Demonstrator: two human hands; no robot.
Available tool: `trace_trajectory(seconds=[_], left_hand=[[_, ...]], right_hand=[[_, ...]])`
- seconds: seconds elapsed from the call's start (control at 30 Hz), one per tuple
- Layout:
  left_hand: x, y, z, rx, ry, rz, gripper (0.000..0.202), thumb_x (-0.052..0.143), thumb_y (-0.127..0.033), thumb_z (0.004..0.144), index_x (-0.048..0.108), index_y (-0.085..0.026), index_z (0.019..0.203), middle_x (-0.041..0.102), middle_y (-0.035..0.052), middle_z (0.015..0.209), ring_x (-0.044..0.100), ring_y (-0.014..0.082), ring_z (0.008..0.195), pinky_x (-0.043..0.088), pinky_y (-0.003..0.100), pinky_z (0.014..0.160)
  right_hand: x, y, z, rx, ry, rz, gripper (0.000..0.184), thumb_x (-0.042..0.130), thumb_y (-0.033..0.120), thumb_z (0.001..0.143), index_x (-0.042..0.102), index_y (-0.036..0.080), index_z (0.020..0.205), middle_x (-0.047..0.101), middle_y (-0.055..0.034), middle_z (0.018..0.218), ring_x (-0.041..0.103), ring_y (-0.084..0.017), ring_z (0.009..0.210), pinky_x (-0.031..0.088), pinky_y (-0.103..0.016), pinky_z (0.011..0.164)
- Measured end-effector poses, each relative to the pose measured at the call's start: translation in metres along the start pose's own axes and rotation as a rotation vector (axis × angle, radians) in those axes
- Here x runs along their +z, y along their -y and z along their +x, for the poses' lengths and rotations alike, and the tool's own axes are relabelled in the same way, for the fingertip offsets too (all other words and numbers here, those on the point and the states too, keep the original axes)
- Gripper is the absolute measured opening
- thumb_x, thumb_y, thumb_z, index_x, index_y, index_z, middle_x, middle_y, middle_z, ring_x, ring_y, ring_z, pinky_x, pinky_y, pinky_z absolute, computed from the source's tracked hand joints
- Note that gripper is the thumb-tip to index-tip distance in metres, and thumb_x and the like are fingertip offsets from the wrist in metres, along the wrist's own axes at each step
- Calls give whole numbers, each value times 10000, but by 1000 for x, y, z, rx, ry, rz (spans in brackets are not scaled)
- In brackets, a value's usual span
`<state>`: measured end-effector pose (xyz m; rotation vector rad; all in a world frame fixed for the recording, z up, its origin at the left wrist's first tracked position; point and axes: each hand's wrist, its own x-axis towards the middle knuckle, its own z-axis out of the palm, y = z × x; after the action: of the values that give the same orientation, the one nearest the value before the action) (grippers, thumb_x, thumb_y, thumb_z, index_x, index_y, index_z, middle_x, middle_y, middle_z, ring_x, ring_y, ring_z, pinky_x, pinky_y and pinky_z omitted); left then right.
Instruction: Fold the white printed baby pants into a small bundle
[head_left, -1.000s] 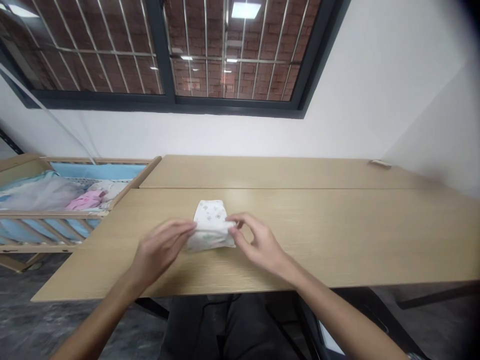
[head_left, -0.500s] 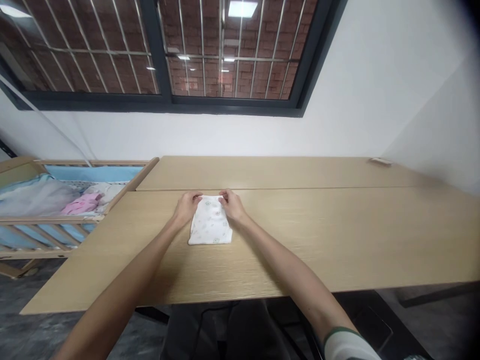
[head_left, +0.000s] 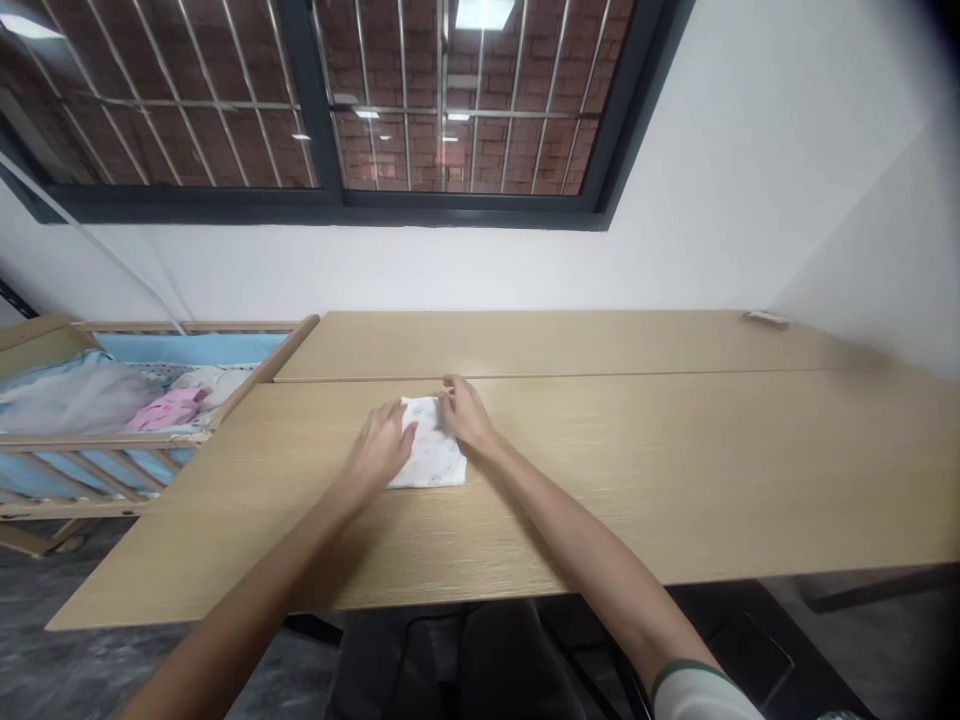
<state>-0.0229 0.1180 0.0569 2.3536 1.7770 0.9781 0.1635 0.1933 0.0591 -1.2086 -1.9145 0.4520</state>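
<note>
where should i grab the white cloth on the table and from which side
Probably best to pinch the white cloth by its near right corner, coming from the near side, low over the table. It lies flat, so an edge should lift more easily than its middle, and that corner is uncovered.

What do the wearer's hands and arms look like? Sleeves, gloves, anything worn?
Left hand and right hand: bare, no gloves. Forearms bare, no watch visible. A pale sleeve with green trim shows on the right arm; the left sleeve isn't in view.
</note>
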Motion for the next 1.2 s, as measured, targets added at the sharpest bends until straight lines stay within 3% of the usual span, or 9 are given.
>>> trace_trajectory(seconds=[0.1, 0.23, 0.33, 0.5, 0.57, 0.73, 0.97, 1.2], left_hand=[[-1, -29, -53, 161, 11, 176, 443, 426, -368, 1003, 574, -76, 1302, 618, 228, 1321, 582, 336, 1234, 446, 492, 1074], [5, -56, -103, 205, 52, 277, 524, 445, -415, 987, 611, 0, 1261, 630, 288, 1274, 575, 411, 1230, 437, 575, 1059], [7, -62, -115, 214, 135, 220, 467, 420, -407, 1002, 695, -76, 1182, 702, 233, 1161, 634, 413, 1132, 473, 611, 989], [3, -61, -116, 195, 159, 181, 450, 385, -411, 1026, 717, -145, 1173, 727, 178, 1139, 664, 372, 1085, 512, 571, 941], [4, -60, -117, 218, 153, 214, 440, 386, -405, 1029, 712, -141, 1162, 719, 183, 1157, 658, 367, 1097, 493, 577, 976], [11, -56, -118, 207, 69, 311, 571, 443, -487, 996, 618, -1, 1239, 627, 296, 1268, 558, 415, 1256, 445, 575, 1058], [21, -49, -121, 200, 9, 271, 637, 439, -491, 998, 449, -20, 1426, 443, 308, 1492, 368, 430, 1438, 421, 576, 1092], [18, -49, -120, 210, 42, 256, 631, 429, -468, 1008, 404, -22, 1455, 418, 307, 1512, 336, 405, 1464, 410, 563, 1118]], right_hand=[[-13, 35, -16, -204, 156, -30, 459, 434, 372, 1024, 469, 180, 1439, 558, -145, 1429, 485, -254, 1352, 373, -447, 1131], [-18, 78, -45, -479, 525, -19, 552, 375, 465, 1053, 395, 197, 1535, 374, -112, 1605, 318, -235, 1493, 251, -423, 1218], [-11, 91, -65, -553, 726, 16, 562, 348, 481, 1063, 384, 212, 1555, 284, -81, 1648, 247, -205, 1526, 189, -373, 1244], [2, 79, -76, -471, 927, 14, 570, 273, 505, 1074, 375, 231, 1563, 258, -51, 1651, 179, -178, 1544, 125, -363, 1258], [5, 70, -72, -446, 938, -19, 576, 243, 518, 1074, 357, 247, 1569, 237, -36, 1658, 149, -167, 1549, 102, -366, 1259], [15, 44, -51, -416, 873, -118, 592, 262, 553, 1061, 318, 276, 1582, 215, -28, 1665, 140, -191, 1553, 74, -421, 1258], [24, 17, -12, -406, 795, -258, 619, 241, 559, 1052, 252, 276, 1604, 174, -11, 1673, 95, -193, 1560, 28, -424, 1261], [32, -3, 15, -403, 722, -298, 659, 238, 567, 1044, 229, 234, 1612, 146, -42, 1677, 94, -208, 1560, 48, -431, 1259]])
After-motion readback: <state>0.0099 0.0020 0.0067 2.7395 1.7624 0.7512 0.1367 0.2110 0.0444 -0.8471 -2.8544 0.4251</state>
